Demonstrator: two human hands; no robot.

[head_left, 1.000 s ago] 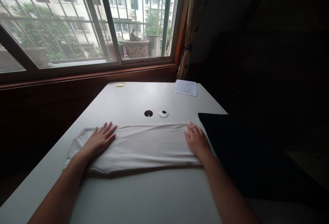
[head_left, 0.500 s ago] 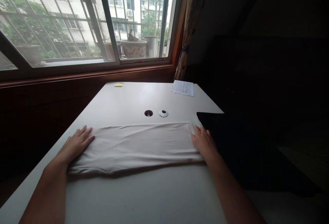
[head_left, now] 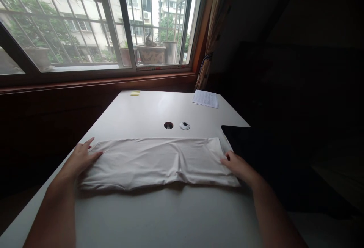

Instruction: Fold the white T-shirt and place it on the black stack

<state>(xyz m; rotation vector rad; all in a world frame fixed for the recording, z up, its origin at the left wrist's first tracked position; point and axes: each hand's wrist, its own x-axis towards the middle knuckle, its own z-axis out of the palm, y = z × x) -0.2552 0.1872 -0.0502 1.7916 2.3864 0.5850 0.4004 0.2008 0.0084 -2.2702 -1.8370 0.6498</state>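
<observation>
A white cloth, folded into a long flat band, lies crosswise on the white table. Creases run over it, with a raised wrinkle right of its middle. My left hand is at the left end of the cloth, open, with the thumb on top and the index finger stretched out apart from it; the other fingers are partly hidden. At the right end, my right hand is closed on the edge, thumb on top and fingers curled, pinching the fabric.
Beyond the cloth are a round hole and a white round grommet in the tabletop. Papers and a yellow sticky note lie at the far edge. Something dark covers the right side. A barred window stands behind.
My right hand has gone from lying flat on the cloth's right end to pinching its edge, slightly further right. A wrinkle has risen in the cloth. My left index finger has lifted.
</observation>
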